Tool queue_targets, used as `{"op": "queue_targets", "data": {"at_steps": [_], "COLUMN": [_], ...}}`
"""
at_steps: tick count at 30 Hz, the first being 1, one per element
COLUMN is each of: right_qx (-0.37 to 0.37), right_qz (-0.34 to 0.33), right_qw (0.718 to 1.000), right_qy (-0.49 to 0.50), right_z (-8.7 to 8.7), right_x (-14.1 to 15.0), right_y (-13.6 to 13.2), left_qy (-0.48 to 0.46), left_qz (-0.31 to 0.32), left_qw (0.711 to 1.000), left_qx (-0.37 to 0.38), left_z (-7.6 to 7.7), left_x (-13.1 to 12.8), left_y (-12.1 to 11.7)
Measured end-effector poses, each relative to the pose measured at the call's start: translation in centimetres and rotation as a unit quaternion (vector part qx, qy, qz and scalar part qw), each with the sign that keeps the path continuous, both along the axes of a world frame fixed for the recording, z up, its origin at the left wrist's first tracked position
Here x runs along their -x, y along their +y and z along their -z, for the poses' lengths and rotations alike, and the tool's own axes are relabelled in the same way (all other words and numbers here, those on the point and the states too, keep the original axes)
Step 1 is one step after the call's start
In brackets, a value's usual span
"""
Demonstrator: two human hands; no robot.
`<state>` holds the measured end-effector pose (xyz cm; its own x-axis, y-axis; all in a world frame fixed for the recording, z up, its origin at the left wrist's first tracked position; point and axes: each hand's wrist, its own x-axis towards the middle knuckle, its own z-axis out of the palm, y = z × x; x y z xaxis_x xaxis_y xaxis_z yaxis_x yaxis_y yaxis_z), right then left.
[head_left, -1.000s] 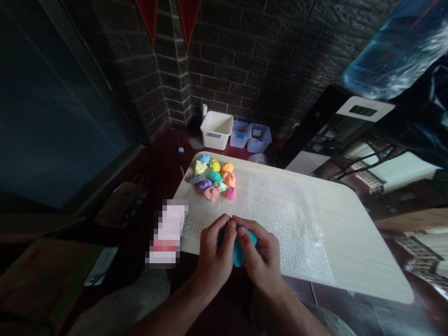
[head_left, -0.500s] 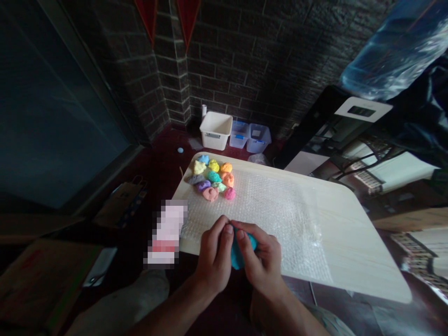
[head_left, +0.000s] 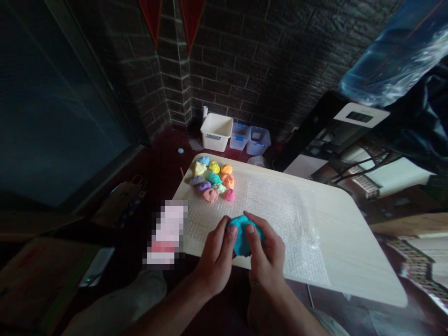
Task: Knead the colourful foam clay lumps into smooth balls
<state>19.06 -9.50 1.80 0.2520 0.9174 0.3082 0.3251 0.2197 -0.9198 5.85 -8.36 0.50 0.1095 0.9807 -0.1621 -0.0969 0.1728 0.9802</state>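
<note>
A flattened lump of teal modelling clay [head_left: 242,239] is held between both hands above the table's near edge. My left hand [head_left: 217,247] grips its left side, thumb pressed on the face. On the opposite side my right hand [head_left: 268,245] is closed round it, thumb also on the clay and fingers mostly hidden behind. Farther off, several clay lumps in different colours sit grouped at the table's left end, among them a pink lump [head_left: 229,195], a salmon lump [head_left: 210,195] and a purple lump [head_left: 204,187].
Bubble wrap [head_left: 280,219] covers the middle of the pale wooden table [head_left: 353,242]. Behind it, a white basket [head_left: 217,135] and two clear bins stand on the floor by the brick wall. A water dispenser [head_left: 315,135] rises at back right; a cardboard box [head_left: 31,280] is at left.
The clay has been turned and spread, so more of its face shows between the thumbs. My hands have moved slightly apart, the right one a little rightward.
</note>
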Motion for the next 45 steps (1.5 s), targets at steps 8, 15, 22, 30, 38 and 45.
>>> {"op": "queue_targets", "data": {"at_steps": [8, 15, 22, 30, 38, 45], "right_qx": [-0.006, 0.043, 0.015, -0.036, -0.043, 0.019], "right_qz": [-0.069, -0.045, -0.051, -0.035, -0.073, -0.079], "right_qw": [0.996, 0.996, 0.997, 0.994, 0.989, 0.991], "right_qy": [-0.047, 0.067, -0.053, -0.101, -0.121, -0.11], "right_z": [-1.5, 0.6, 0.3, 0.5, 0.8, 0.6], "right_x": [-1.3, 0.0, 0.9, 0.9, 0.4, -0.1], "right_y": [0.9, 0.0, -0.4, -1.3, -0.7, -0.7], "left_qy": [0.022, -0.133, -0.019, -0.013, -0.147, -0.138], "left_qz": [0.076, -0.001, -0.146, -0.128, -0.105, -0.029], "left_qw": [0.994, 0.99, 0.989, 0.991, 0.981, 0.989], "left_qx": [-0.076, 0.047, 0.032, -0.031, 0.067, 0.037], "left_z": [-1.6, -0.2, -0.1, -0.8, -0.5, -1.8], "left_x": [0.4, -1.3, -1.4, -2.1, -2.3, -0.9], "left_y": [1.1, 0.7, 0.0, -0.7, -0.1, 1.7]}}
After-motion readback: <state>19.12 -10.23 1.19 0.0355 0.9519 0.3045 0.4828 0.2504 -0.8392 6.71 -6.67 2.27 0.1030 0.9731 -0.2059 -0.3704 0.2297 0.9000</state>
